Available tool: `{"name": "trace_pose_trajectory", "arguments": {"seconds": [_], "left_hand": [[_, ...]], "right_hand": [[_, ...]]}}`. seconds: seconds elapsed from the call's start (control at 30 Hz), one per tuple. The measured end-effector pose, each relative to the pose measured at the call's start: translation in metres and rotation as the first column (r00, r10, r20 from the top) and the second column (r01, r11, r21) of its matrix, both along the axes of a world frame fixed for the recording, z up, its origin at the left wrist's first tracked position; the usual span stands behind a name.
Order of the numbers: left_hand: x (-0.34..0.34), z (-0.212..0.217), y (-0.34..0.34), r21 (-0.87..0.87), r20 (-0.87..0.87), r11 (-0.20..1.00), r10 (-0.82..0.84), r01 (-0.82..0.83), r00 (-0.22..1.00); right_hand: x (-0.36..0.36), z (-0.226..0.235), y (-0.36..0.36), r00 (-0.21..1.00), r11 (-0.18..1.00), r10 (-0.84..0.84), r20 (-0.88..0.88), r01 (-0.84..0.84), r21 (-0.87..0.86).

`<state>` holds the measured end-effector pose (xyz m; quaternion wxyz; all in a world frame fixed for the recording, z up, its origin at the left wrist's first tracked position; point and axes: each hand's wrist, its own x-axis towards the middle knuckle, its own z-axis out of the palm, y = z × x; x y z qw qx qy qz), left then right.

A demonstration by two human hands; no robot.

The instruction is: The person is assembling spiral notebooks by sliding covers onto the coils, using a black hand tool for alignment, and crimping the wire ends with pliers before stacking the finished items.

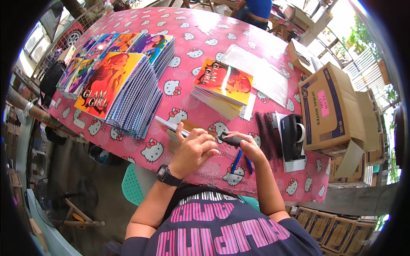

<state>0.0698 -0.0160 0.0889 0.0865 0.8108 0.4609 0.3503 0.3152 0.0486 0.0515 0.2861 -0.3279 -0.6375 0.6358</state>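
My left hand, wearing a black watch, is closed at the edge of a thin notebook, with a brown surface beside it. My fingers hide much of the notebook. To the right, my right hand is closed around a dark grey hand tool; its exact kind is unclear. Two blue handles show just below that hand, and I cannot tell whether they belong to the same tool. Beyond my hands lies a stack of notebooks with red and yellow covers and loose page edges.
A tall stack of spiral notebooks stands left, with more stacks behind. Black spiral coils and a black tape dispenser lie right, before an open cardboard box. Clear plastic sheets lie farther back. A person is beyond the pink table.
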Motion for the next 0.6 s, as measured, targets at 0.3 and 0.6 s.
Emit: {"name": "trace_pose_trajectory", "arguments": {"seconds": [0.3,0.6], "left_hand": [[-0.017,-0.002,0.003,-0.098,0.094,0.988,0.125,-0.115,0.988],[-0.015,-0.002,0.004,-0.121,0.138,0.987,0.121,-0.105,0.983]], "right_hand": [[-0.014,0.037,0.005,0.993,0.988,-0.01,0.114,-0.008,0.154],[-0.027,0.061,0.009,0.949,0.958,0.276,-0.149,-0.259,0.124]]}}
